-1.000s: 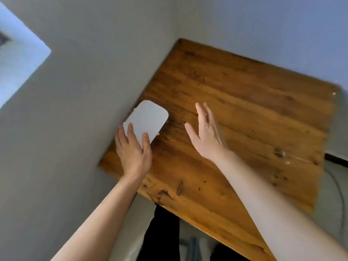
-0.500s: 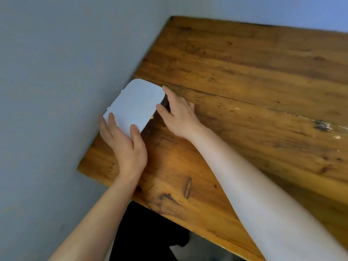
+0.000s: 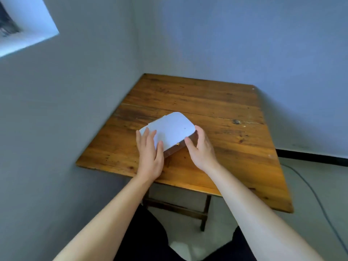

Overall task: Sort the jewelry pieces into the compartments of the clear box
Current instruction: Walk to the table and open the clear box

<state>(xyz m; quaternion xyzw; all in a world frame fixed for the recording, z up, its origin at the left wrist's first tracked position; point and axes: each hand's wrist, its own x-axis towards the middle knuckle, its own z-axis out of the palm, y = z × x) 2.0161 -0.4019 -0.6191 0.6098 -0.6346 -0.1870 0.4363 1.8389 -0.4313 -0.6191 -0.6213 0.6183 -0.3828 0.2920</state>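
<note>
The box (image 3: 173, 129) lies closed near the middle-left of the wooden table (image 3: 207, 98). Its flat lid looks white with glare, its side looks dark, and a small gold clasp (image 3: 177, 144) sits on the front. My left hand (image 3: 150, 159) lies on the lid's near-left corner, fingers spread on top and thumb against the front side. My right hand (image 3: 202, 149) wraps the box's right end, thumb on the front next to the clasp. No jewelry pieces are visible; the inside of the box is hidden.
Grey walls stand close along the table's left and far edges. A cable (image 3: 320, 200) runs over the floor on the right. My legs in dark trousers (image 3: 150, 238) are below the table's near edge.
The box has slid from the table's left edge toward the middle. My right hand, which was reaching half a second ago, now clasps its right end. The view has pulled back.
</note>
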